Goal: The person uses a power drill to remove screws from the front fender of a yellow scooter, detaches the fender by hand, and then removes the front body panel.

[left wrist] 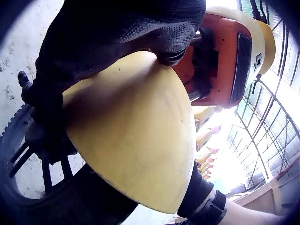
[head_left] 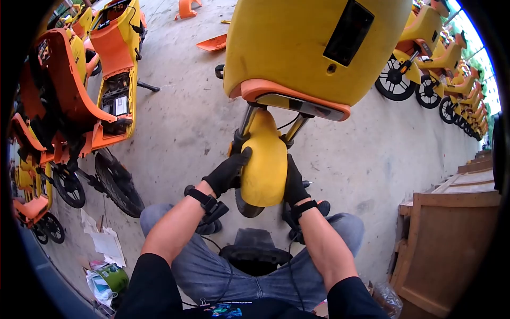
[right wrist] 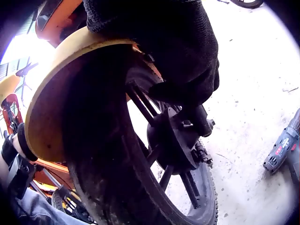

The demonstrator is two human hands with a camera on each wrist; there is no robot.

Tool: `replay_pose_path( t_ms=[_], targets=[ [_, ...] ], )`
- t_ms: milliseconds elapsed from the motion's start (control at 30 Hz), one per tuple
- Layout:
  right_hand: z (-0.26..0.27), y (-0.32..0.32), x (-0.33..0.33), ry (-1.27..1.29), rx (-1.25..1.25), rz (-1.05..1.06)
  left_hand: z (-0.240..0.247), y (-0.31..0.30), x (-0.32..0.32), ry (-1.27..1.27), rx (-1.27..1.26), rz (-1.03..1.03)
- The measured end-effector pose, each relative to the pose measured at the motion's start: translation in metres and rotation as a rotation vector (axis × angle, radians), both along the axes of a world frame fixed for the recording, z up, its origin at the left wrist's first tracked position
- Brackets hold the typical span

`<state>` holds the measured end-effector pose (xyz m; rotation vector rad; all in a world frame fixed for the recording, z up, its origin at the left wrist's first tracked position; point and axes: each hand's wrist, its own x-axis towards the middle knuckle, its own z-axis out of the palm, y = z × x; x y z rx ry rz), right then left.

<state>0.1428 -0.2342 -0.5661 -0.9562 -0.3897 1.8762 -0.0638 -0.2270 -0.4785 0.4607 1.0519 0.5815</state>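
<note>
A yellow front fender (head_left: pixel 264 170) arches over the front wheel of a yellow scooter (head_left: pixel 287 48), below its two fork legs. My gloved left hand (head_left: pixel 229 171) grips one side of the fender, thumb on its upper surface. On the opposite side my gloved right hand (head_left: pixel 296 182) holds its edge. In the right wrist view, the right fingers curl down close to the wheel hub (right wrist: pixel 171 138). The black tire (head_left: pixel 248 208) shows under the fender's lower end. In the left wrist view, the fender (left wrist: pixel 136 131) hides part of the wheel.
A power drill (right wrist: pixel 281 147) lies on the floor beside the wheel on the right-hand side. Partly stripped orange and yellow scooters (head_left: pixel 114 80) stand at left; a row of scooters (head_left: pixel 451 77) runs back at right. A wooden crate (head_left: pixel 451 239) is at lower right.
</note>
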Motion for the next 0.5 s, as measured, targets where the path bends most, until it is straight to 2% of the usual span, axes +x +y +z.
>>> replay_pose_path(
  t_ms=[33,167,267,433,467,500],
  targets=[
    [0.003,-0.001,0.0,0.09,-0.037,-0.038,-0.002,-0.001,0.001,-0.006,0.07,0.006],
    [0.004,-0.001,0.006,0.08,-0.142,-0.06,-0.009,-0.002,-0.002,-0.029,0.053,-0.01],
    [-0.02,0.002,0.012,0.028,-0.101,-0.048,-0.012,-0.001,-0.003,-0.039,0.05,0.02],
    [-0.021,-0.002,0.009,-0.274,0.064,-0.022,-0.016,-0.004,0.003,-0.073,0.041,0.089],
    [-0.02,-0.002,0.008,-0.265,0.06,-0.016,-0.019,-0.006,0.003,-0.03,0.019,0.088],
    [-0.004,0.0,0.007,-0.207,-0.053,-0.033,-0.02,-0.007,0.003,0.019,0.043,0.06]
  ],
)
